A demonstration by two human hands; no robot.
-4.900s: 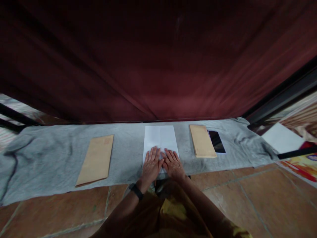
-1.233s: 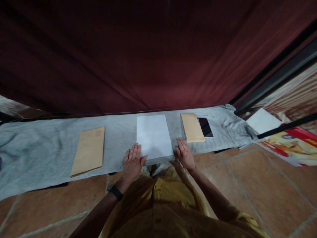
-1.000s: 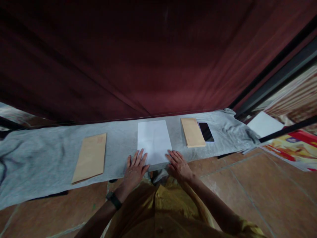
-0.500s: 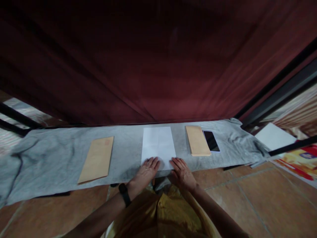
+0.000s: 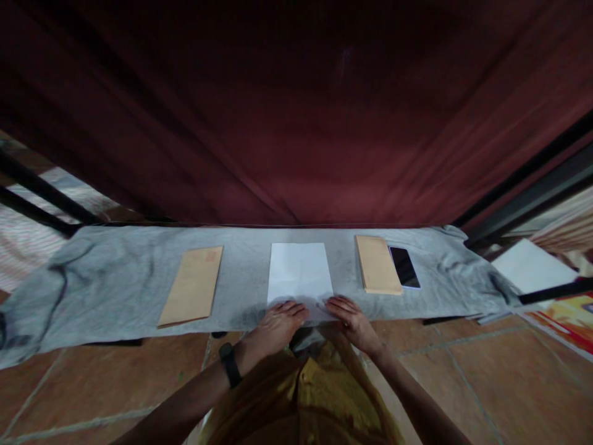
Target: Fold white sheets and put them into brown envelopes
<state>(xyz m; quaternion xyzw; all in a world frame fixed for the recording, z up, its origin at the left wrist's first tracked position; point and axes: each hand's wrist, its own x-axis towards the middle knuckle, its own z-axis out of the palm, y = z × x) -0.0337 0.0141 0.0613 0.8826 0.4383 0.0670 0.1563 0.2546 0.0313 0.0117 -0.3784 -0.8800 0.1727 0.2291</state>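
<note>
A white sheet of paper [image 5: 300, 271] with faint fold creases lies in the middle of a grey cloth [image 5: 115, 278]. My left hand [image 5: 277, 322] and my right hand [image 5: 353, 316] are side by side at the sheet's near edge. Their fingers curl onto that edge and cover the two near corners. A black band [image 5: 227, 364] is on my left wrist. A brown envelope [image 5: 192, 285] lies left of the sheet. Right of the sheet sit a small stack of brown envelopes [image 5: 377, 264] and a dark phone [image 5: 404, 267].
A dark red curtain [image 5: 296, 123] hangs right behind the cloth. The floor is terracotta tile [image 5: 486, 371]. At the far right lie a white sheet [image 5: 532, 266], a black bar [image 5: 556, 289] and a colourful print [image 5: 574, 315].
Both hands drew inward from beside the sheet onto its near edge, and their fingers went from flat to curled. The view swung slightly back to the left.
</note>
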